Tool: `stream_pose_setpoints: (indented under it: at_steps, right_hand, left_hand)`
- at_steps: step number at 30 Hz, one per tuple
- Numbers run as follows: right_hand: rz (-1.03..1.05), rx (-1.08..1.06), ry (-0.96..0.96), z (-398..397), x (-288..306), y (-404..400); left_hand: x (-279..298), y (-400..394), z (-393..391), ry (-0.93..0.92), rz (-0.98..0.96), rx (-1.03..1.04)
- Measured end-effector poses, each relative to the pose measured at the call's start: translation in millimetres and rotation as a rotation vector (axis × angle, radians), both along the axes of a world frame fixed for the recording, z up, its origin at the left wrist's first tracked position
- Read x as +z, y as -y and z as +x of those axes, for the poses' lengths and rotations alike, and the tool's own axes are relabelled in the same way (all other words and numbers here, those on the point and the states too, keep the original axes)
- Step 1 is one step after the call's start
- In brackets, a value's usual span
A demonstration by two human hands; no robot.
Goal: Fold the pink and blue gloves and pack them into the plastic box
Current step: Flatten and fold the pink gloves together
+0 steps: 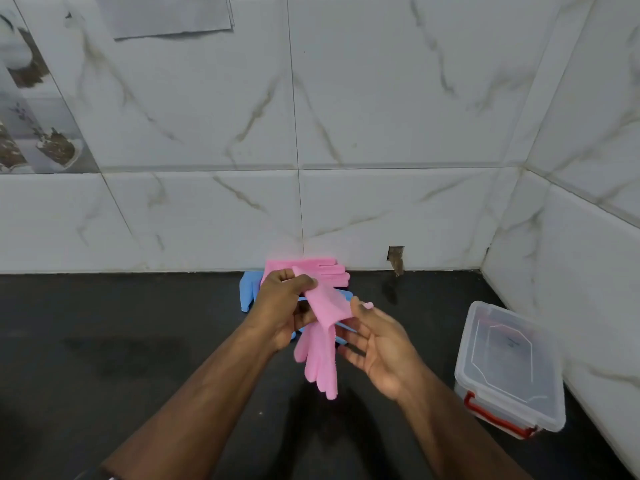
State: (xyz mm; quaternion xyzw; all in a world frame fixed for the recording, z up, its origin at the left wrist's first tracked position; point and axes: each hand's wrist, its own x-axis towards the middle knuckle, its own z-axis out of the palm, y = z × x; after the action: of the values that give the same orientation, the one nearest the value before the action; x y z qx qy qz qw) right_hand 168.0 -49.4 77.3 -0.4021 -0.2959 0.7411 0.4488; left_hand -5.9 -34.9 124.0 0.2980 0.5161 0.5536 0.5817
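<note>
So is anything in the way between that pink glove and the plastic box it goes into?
Yes: the clear plastic box with red latches still has its lid on. The dark countertop between it and the pink rubber glove, gripped by the left hand, looks bare.

The blue gloves are mostly hidden behind the left hand and the pink gloves, with only edges showing at 9 o'clock of the hand. The hanging pink glove is motion-blurred. The lidded plastic box at 3 o'clock shows no readable contents. Both forearms are cut off by the bottom edge.
</note>
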Motion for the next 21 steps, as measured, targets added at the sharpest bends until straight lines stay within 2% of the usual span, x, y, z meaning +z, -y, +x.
stream_pose_setpoints:
  at_steps: [2,5,9,12,16,19,21]
  right_hand:
    - [-0.001,-0.066,-0.075,8,7,-3]
    - [0.089,-0.114,-0.181,20,23,-6]
    - [0.223,-0.141,-0.18,28,45,-8]
    - [0.289,-0.134,-0.101,29,63,-9]
    - [0.421,-0.098,0.146,25,94,-10]
    - [0.496,-0.091,0.241,17,108,-10]
    - [0.532,-0.005,0.26,12,114,-7]
  left_hand:
    - [3,5,-4,-0.005,-0.009,-0.053]
    - [4,12,-14,-0.115,-0.025,-0.136]
    - [10,13,-26,-0.278,0.025,-0.051]
    - [27,15,-30,-0.427,0.159,0.029]
    - [54,22,-18,-0.589,0.267,-0.15]
    - [70,28,5,-0.565,0.247,-0.384]
    - [76,30,16,-0.49,0.283,-0.435]
